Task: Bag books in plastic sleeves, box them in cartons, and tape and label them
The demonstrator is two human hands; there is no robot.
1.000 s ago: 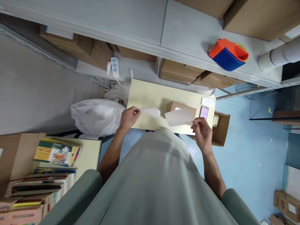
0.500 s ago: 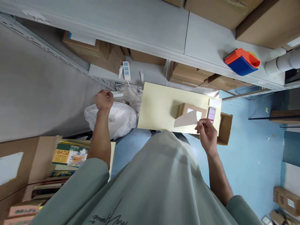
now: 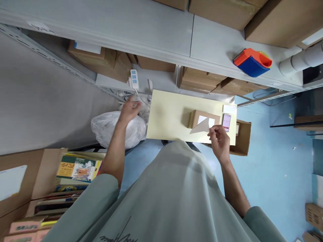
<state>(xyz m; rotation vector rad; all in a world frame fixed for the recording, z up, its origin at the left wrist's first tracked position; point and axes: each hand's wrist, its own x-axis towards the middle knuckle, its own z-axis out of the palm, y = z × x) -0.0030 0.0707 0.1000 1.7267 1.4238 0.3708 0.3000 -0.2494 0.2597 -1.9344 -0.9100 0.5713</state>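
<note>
Between the fingers of my right hand (image 3: 219, 138) is a thin white sheet (image 3: 200, 127), pinched at its right corner and slanting down to the left. It hangs in front of a small brown cardboard box (image 3: 195, 116) on the pale yellow tabletop (image 3: 168, 116). A white label (image 3: 202, 119) shows on that box, partly covered by the sheet. To the left, my left hand (image 3: 130, 109) is held over a heap of white scraps and beside a white plastic bag (image 3: 111, 126). Its fingers are apart and nothing shows in them.
A phone (image 3: 226, 122) and a white card (image 3: 229, 109) lie at the tabletop's right end. Behind stands a grey shelf (image 3: 156, 30) with cardboard boxes, a power strip (image 3: 134, 79) and an orange-and-blue tape dispenser (image 3: 253, 63). An open carton of books (image 3: 75, 168) sits lower left.
My left hand has let go of a white strip and moved right, its fingers opening. My right hand still pinches the sheet, which has shifted slightly. The view has turned a little.
</note>
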